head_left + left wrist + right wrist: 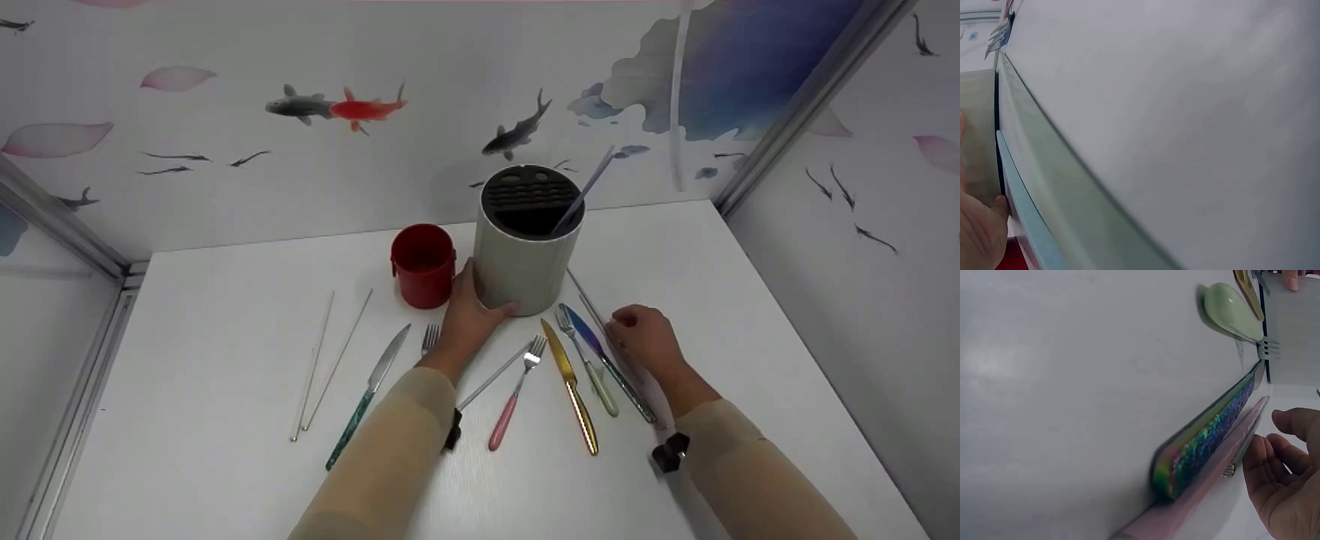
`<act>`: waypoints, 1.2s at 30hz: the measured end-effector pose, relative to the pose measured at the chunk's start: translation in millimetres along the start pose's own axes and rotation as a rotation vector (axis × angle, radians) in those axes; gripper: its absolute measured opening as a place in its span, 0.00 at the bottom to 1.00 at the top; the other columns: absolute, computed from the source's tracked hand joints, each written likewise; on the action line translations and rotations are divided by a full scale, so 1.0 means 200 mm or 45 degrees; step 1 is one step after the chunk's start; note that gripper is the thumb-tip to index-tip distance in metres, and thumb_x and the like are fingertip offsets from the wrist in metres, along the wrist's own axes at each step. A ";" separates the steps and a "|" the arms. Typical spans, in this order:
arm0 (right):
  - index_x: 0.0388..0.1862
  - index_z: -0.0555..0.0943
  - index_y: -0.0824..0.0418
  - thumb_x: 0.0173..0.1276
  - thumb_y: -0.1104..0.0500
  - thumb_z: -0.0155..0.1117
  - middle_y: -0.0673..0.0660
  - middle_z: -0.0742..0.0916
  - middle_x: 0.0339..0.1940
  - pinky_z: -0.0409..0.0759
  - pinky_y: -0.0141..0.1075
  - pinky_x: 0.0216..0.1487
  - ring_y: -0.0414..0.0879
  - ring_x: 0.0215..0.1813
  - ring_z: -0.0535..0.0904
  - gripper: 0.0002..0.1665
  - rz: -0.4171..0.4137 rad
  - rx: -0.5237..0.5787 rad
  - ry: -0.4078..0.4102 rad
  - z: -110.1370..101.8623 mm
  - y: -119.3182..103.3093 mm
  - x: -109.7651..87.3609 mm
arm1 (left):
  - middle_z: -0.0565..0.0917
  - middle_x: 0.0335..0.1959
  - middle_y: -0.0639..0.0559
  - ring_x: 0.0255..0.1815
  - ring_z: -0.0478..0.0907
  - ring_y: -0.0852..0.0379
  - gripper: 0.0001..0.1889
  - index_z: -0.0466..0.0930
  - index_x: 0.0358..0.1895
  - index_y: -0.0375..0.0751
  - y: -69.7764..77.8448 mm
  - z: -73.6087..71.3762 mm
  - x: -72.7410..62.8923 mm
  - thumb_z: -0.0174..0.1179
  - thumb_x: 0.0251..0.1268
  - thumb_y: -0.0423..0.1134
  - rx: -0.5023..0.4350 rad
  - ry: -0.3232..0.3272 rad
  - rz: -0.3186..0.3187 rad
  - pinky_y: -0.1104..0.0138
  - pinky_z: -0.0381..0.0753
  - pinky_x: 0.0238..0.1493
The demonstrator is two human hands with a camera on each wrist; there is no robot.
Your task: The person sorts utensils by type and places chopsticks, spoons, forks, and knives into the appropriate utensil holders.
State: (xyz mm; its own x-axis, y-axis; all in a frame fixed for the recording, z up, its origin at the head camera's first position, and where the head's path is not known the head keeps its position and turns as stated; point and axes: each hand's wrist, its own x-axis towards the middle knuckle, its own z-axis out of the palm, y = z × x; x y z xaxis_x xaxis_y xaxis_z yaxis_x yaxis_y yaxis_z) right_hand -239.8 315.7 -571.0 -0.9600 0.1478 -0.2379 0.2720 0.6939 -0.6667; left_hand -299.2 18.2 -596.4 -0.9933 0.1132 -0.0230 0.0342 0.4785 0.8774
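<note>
Clearly, your white table [739, 315] sits within pale walls [450, 45] painted with fish, petals and a blue patch, with metal posts [810, 97] at the far corners. The holder [517, 277] stands upright at the far side of the table, right of the red cup [427, 289]; its long axis is vertical and its dark slotted top faces up. One stick [589, 187] leans out of its opening, its upper end tilting right. Your left hand [466, 324] grips the holder low on its left, the fingers spread along the wall and the thumb across the near side.

Your right hand [646, 341] hovers over the table right of the holder, its fingers loosely curled and the thumb parted from them; nothing shows between them, and you cannot tell whether they touch the silver stick [1231, 468] just beside. That stick and the pink stick [1185, 509] lie near each other, long axes running from far left to near right. The rainbow knife [611, 364] lies left of the pink stick on a similar slant, blade to the far side, handle toward the near right.
</note>
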 end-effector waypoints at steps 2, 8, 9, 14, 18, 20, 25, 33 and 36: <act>0.61 0.81 0.68 0.76 0.55 0.61 0.66 0.86 0.54 0.84 0.44 0.52 0.54 0.52 0.81 0.21 -0.006 -0.026 -0.006 0.00 0.01 0.00 | 0.56 0.85 0.50 0.87 0.51 0.54 0.62 0.40 0.86 0.49 0.00 0.00 0.00 0.77 0.58 0.55 -0.002 -0.002 -0.005 0.61 0.53 0.85; 0.59 0.81 0.67 0.76 0.58 0.62 0.65 0.86 0.54 0.83 0.47 0.56 0.55 0.52 0.80 0.19 -0.001 -0.055 -0.042 0.00 0.00 -0.01 | 0.56 0.85 0.51 0.87 0.51 0.54 0.61 0.41 0.85 0.50 0.00 0.00 0.00 0.77 0.58 0.54 0.010 0.004 -0.025 0.60 0.53 0.85; 0.59 0.81 0.67 0.76 0.58 0.62 0.65 0.86 0.54 0.82 0.48 0.56 0.55 0.52 0.80 0.19 -0.001 -0.062 -0.045 -0.01 -0.01 -0.01 | 0.56 0.85 0.51 0.87 0.51 0.54 0.61 0.41 0.85 0.50 0.00 0.00 0.00 0.77 0.58 0.54 0.013 0.004 -0.025 0.60 0.53 0.85; 0.59 0.81 0.69 0.76 0.59 0.61 0.66 0.86 0.52 0.82 0.49 0.55 0.55 0.51 0.80 0.19 -0.018 -0.098 -0.049 -0.01 -0.02 -0.02 | 0.55 0.85 0.51 0.87 0.50 0.54 0.61 0.41 0.86 0.51 0.00 0.00 0.01 0.77 0.58 0.54 0.014 0.000 -0.018 0.60 0.54 0.85; 0.59 0.82 0.69 0.76 0.59 0.60 0.66 0.87 0.51 0.82 0.49 0.55 0.55 0.50 0.80 0.19 -0.033 -0.119 -0.043 -0.02 -0.02 -0.02 | 0.55 0.85 0.51 0.87 0.50 0.54 0.61 0.41 0.86 0.50 -0.01 0.00 0.01 0.77 0.58 0.54 0.010 -0.002 -0.017 0.60 0.54 0.85; 0.58 0.82 0.69 0.76 0.60 0.60 0.66 0.87 0.52 0.82 0.49 0.54 0.55 0.50 0.80 0.19 -0.033 -0.128 -0.037 -0.02 -0.02 -0.02 | 0.55 0.85 0.50 0.87 0.50 0.54 0.61 0.41 0.86 0.50 0.00 0.00 0.01 0.76 0.58 0.54 0.005 -0.002 -0.014 0.60 0.54 0.85; 0.58 0.82 0.70 0.75 0.59 0.59 0.67 0.87 0.51 0.82 0.50 0.54 0.55 0.50 0.81 0.19 -0.035 -0.145 -0.034 -0.02 -0.01 -0.02 | 0.56 0.85 0.50 0.87 0.51 0.53 0.60 0.41 0.86 0.49 -0.01 0.00 0.01 0.76 0.59 0.54 0.005 -0.001 -0.009 0.60 0.54 0.85; 0.58 0.82 0.69 0.75 0.58 0.60 0.66 0.87 0.50 0.83 0.50 0.53 0.55 0.48 0.80 0.19 -0.017 -0.162 -0.044 -0.01 -0.02 -0.02 | 0.56 0.85 0.50 0.86 0.52 0.53 0.61 0.42 0.85 0.50 -0.01 0.01 0.01 0.76 0.58 0.57 0.045 0.005 -0.017 0.59 0.55 0.85; 0.57 0.82 0.69 0.74 0.58 0.61 0.66 0.87 0.50 0.83 0.50 0.53 0.55 0.48 0.80 0.19 0.001 -0.169 -0.039 -0.01 -0.01 -0.02 | 0.56 0.85 0.51 0.87 0.51 0.53 0.61 0.42 0.85 0.51 0.00 0.01 0.01 0.76 0.58 0.56 0.047 0.005 -0.023 0.58 0.55 0.85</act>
State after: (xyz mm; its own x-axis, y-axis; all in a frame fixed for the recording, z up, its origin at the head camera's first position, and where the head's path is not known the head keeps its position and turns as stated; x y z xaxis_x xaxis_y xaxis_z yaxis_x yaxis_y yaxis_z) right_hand -237.7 315.4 -566.6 -0.9567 0.1283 -0.2612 0.2598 0.7811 -0.5678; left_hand -301.8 19.7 -597.8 -0.9942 0.1013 -0.0366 0.0205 0.5119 0.8588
